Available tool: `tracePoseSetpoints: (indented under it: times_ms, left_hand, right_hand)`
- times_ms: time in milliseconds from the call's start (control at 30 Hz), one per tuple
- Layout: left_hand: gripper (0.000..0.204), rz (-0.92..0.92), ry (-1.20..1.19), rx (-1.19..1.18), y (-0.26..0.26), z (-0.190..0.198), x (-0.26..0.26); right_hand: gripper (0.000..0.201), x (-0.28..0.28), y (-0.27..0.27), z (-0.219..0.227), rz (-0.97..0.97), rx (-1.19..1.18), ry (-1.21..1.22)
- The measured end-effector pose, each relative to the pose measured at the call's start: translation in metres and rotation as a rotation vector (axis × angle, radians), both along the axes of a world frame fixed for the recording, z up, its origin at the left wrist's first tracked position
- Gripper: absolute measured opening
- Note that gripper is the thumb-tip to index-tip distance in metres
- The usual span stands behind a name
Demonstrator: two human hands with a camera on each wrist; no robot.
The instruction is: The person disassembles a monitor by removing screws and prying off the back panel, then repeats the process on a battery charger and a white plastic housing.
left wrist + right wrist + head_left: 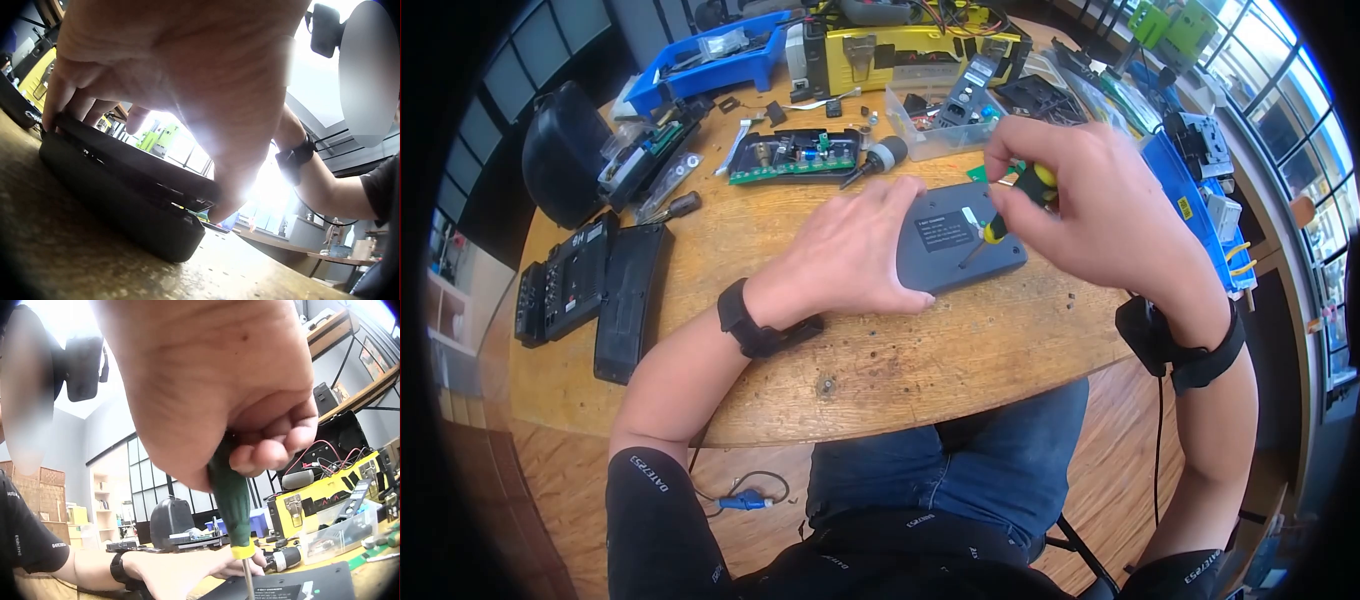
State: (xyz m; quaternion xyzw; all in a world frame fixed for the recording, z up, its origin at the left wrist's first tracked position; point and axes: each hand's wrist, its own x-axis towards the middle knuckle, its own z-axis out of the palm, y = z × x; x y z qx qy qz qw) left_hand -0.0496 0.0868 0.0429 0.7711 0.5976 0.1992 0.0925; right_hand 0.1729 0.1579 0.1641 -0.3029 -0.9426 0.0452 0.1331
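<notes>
A dark grey plastic device casing, label side up, lies on the wooden table in front of the person. The left hand grips it at its left part, thumb on the near edge and fingers over the far side. In the left wrist view, a gap shows along the side between the upper and lower halves of the casing. The right hand holds a green and yellow screwdriver by its handle. The shaft slants down in the head view, its tip at the casing's face near the label.
Behind the casing sit an open housing with a circuit board, a black and grey cylindrical tool and a clear plastic bin. Black panels lie at left, near another screwdriver. A blue tray stands at right.
</notes>
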Motion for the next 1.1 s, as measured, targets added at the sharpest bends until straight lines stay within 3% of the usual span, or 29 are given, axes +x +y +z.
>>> tracePoseSetpoints:
  times_ms: [67, 100, 167, 300, 400, 567, 733, 1100]
  left_hand:
    - [0.097, -0.001, -0.003, -0.003, 0.000, 0.000, 0.000]
    - [0.097, 0.002, -0.004, -0.009, 0.000, 0.000, 0.000]
    - [0.097, 0.004, -0.004, -0.014, 0.000, 0.001, 0.000]
    - [0.097, 0.010, 0.001, -0.019, 0.000, 0.002, 0.001]
    - [0.096, 0.014, -0.013, -0.036, 0.000, 0.002, 0.000]
    - [0.092, 0.069, -0.138, -0.086, 0.000, 0.014, -0.002]
    - [0.087, 0.113, -0.128, -0.047, 0.003, 0.023, -0.016]
    - [0.084, 0.170, -0.113, -0.039, 0.004, 0.033, -0.027]
  right_hand:
    - [0.026, 0.002, 0.002, -0.007, 0.213, 0.138, 0.164]
    - [0.026, 0.003, -0.001, -0.004, 0.213, 0.138, 0.164]
    - [0.023, -0.001, -0.011, 0.008, -0.004, 0.052, 0.003]
    - [0.023, 0.001, -0.001, -0.003, 0.031, 0.035, 0.071]
    - [0.017, 0.003, 0.003, -0.007, 0.190, 0.124, 0.245]
    - [0.016, 0.009, 0.005, 0.009, 0.003, 0.093, 0.264]
    - [0.014, 0.035, 0.014, 0.008, 0.065, 0.112, 0.480]
    - [0.013, 0.065, 0.003, -0.021, -0.026, -0.053, 0.484]
